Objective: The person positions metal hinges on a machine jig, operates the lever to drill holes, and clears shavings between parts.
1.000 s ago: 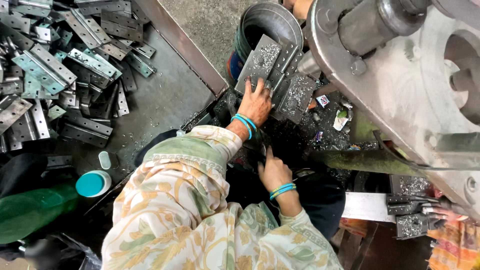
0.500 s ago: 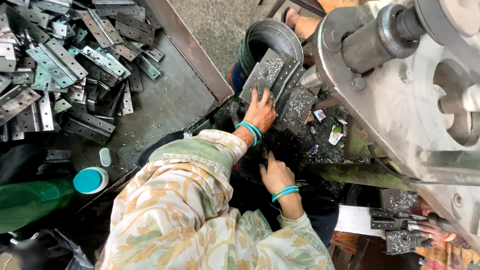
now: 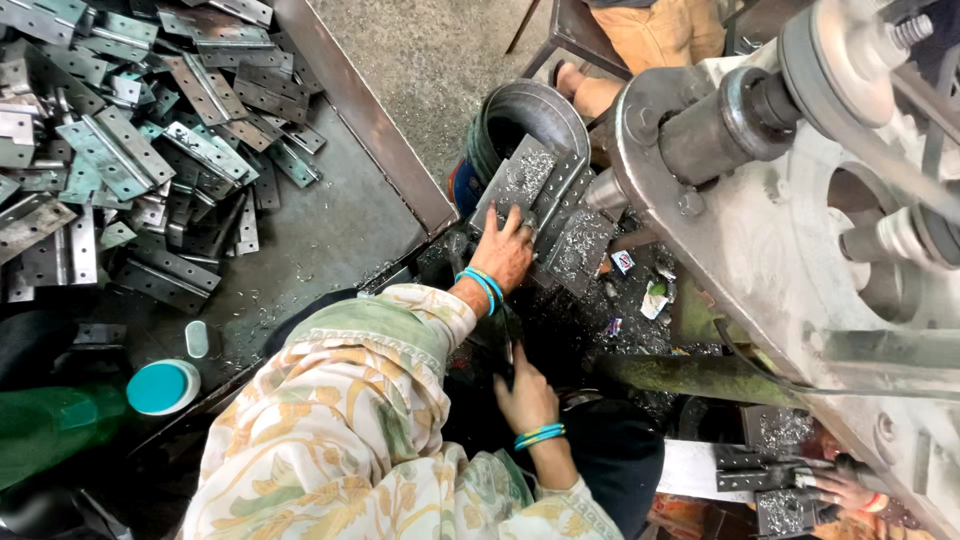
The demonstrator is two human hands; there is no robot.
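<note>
fingers of your left hand [image 3: 505, 255] are spread flat on the grey metal plates [image 3: 530, 185] that lean against the rim of the round metal bin [image 3: 530, 115], fingertips pointing up and away from you toward that bin. they press on the lower edge of the stack, not curled round it, so the hand touches the plates without gripping them. the plates' long axis runs on a slant, from low near your wrist up toward the bin's rim, and a second speckled plate [image 3: 580, 250] lies just to the right of your knuckles, tilted the same way.

your right hand [image 3: 525, 395] is lower and closer to your body, well apart from the plates, reaching into the dark gap below. its fingers point upward toward the left hand; whether they hold anything i cannot tell, since the tips are lost in shadow. so the left hand is the nearer one to the plates, by a wide margin.

to your left, a tray [image 3: 360, 100] holds a heap of hinges [image 3: 130, 160], and a teal lid [image 3: 163, 387] sits near its lower edge. to your right stands the big grey machine [image 3: 800, 200], and another person's hand [image 3: 840, 488] rests on small metal pieces at the bottom right.
</note>
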